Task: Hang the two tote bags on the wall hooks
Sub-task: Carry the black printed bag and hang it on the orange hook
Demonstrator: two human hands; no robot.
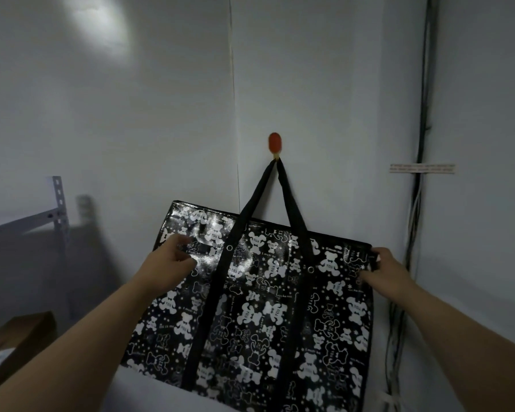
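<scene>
Tote bag: glossy black, white bear print, black webbing handles looped over orange wall hook. Likely light, floppy, slick; best held by the straps. Left hand curled loosely against upper left panel; right hand pinches upper right corner.

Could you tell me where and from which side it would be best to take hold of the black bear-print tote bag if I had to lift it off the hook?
Probably the black handle straps, just below the orange hook, reaching from the front and lifting upward. They converge into a narrow loop there and carry the tote bag, while its glossy body is wide, flat against the wall and tilted.
</scene>
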